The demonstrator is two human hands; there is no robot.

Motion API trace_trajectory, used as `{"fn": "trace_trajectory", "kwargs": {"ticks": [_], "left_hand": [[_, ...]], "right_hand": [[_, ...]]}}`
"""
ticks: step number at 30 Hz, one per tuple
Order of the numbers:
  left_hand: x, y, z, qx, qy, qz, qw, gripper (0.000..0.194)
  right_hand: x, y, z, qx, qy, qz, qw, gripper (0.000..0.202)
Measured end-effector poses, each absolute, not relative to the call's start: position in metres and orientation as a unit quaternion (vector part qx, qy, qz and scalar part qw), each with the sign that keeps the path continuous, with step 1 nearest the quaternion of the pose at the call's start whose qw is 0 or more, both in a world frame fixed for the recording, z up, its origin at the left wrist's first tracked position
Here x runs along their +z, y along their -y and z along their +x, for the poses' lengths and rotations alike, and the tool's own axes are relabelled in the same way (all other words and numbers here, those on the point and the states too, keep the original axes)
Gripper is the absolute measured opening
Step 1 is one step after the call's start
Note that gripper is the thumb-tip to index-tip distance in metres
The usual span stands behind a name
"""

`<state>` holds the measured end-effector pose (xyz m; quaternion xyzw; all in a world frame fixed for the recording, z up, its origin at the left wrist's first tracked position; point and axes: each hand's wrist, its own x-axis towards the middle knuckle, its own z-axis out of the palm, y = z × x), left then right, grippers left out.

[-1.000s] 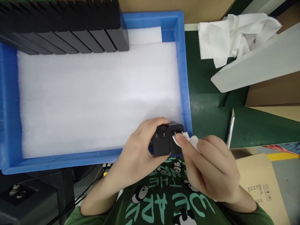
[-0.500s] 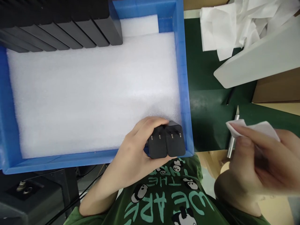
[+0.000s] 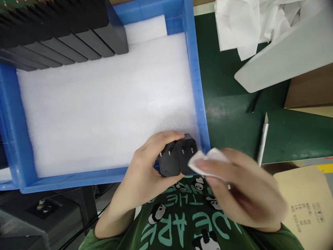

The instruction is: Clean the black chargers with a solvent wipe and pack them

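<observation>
My left hand (image 3: 148,163) is closed around two black power adapters (image 3: 169,163) held side by side, their metal plug prongs facing up. They are at the near right corner of the blue bin (image 3: 204,133). Pinched between the thumb and fingers of my right hand (image 3: 241,187) is a folded white wipe (image 3: 208,162), its edge at the right adapter's end face. Whether the wipe touches the adapter I cannot tell. My right hand is slightly blurred.
White foam (image 3: 104,114) lines the bin, with a row of dark adapters (image 3: 109,38) at its far left. On the green mat (image 3: 221,114) lie a craft knife (image 3: 263,140) and white wipes (image 3: 236,27). A pale angled panel (image 3: 283,59) and a cardboard box (image 3: 309,86) stand at the right.
My right hand has moved left with the wipe, from beside the craft knife to the adapters. My left hand keeps its hold. The view has shifted slightly.
</observation>
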<state>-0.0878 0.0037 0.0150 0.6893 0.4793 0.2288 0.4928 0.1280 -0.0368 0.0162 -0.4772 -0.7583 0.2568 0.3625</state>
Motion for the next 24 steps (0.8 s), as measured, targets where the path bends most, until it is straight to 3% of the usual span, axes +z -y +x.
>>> {"fn": "trace_trajectory", "kwargs": {"ticks": [6, 17, 19, 24], "left_hand": [[0.015, -0.005, -0.087, 0.236, -0.469, 0.700, 0.484, 0.054], [0.011, -0.005, -0.089, 0.248, -0.459, 0.697, 0.493, 0.050], [0.009, -0.004, -0.091, 0.250, -0.460, 0.677, 0.517, 0.060], [0.005, 0.001, -0.095, 0.274, -0.458, 0.606, 0.590, 0.107]], "right_hand": [[0.021, 0.040, 0.122, 0.130, 0.827, -0.474, 0.273, 0.036], [0.021, 0.040, 0.127, 0.098, 0.876, -0.392, 0.261, 0.029], [0.023, 0.044, 0.139, 0.079, 0.875, -0.401, 0.258, 0.041], [0.019, 0.045, 0.146, 0.117, 0.854, -0.413, 0.294, 0.064]]}}
